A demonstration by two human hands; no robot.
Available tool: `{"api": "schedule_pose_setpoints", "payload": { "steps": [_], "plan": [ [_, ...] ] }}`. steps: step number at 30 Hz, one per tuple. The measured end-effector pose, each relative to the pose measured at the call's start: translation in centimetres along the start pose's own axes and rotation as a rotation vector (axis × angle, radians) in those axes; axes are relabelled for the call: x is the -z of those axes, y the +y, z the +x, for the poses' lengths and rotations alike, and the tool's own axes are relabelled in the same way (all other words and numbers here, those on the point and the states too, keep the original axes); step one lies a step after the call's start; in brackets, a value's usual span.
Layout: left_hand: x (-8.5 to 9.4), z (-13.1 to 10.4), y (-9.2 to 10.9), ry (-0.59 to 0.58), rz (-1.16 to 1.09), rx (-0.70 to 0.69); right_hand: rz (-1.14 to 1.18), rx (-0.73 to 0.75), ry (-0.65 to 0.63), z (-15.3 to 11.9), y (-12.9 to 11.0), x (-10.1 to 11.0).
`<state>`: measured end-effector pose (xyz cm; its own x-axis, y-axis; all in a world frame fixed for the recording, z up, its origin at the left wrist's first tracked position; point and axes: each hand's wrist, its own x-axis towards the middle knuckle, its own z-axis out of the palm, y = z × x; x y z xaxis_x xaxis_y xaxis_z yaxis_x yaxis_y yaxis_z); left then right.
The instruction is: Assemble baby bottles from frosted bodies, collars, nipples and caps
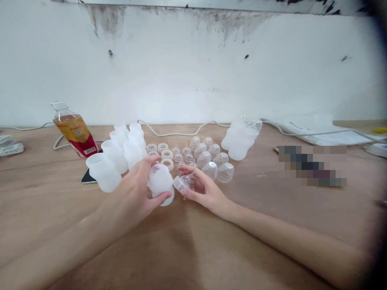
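Can see drink btl (74,133) at far L, tilted, w/ white cap & yellow/red label. Nearby, dark flat device (88,177), partly hidden, prob. a phone. At L edge, white obj. (11,146), type unclear. Along back of brown tbl. (272,217), see thin white cable (181,134), looping. On R side, note crumpled clear/white plastic sheet (325,133), crossed by cable; also pixelated item (311,166), can't ID. At far R edge, sm. yellow bit (380,130) & another white obj., cut off. Behind all, white wall (181,72) w/ dark smears up top, plus few sm. dark marks.
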<state>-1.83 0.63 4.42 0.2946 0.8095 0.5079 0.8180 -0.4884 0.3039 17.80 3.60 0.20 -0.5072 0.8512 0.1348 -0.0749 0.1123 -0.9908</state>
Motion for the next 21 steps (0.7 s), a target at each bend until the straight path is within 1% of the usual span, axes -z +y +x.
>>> {"api": "schedule_pose_setpoints", "payload": {
  "steps": [4,5,8,10,12,14,16,18,21],
  "plan": [
    [-2.5,-0.7,-0.4,0.029,-0.254,0.134,-0.010,-0.025,0.030,0.0,0.1,0.1],
    [-2.9,-0.9,-0.4,0.015,-0.292,0.173,-0.016,-0.027,0.029,0.0,0.2,0.1],
    [-3.8,-1.6,-0.5,-0.088,-0.381,0.252,-0.042,-0.007,0.027,0.1,0.2,0.1],
    [-3.6,-1.7,-0.5,-0.133,-0.452,0.274,-0.024,0.022,0.048,0.1,0.2,0.1],
    [-2.9,-1.4,-0.4,-0.128,-0.461,0.273,0.027,0.066,0.082,0.1,0.0,0.2],
    [-2.1,-0.9,-0.2,-0.100,-0.386,0.244,0.069,0.125,0.123,0.1,-0.2,0.3],
    [-1.5,-0.5,-0.2,-0.100,-0.303,0.196,0.076,0.180,0.178,0.1,-0.3,0.4],
    [-1.4,-0.3,-0.2,-0.123,-0.271,0.167,0.080,0.208,0.223,0.1,-0.1,0.6],
    [-1.8,-0.4,-0.4,-0.149,-0.283,0.206,0.096,0.200,0.238,0.1,0.3,0.8]
  ]
}}
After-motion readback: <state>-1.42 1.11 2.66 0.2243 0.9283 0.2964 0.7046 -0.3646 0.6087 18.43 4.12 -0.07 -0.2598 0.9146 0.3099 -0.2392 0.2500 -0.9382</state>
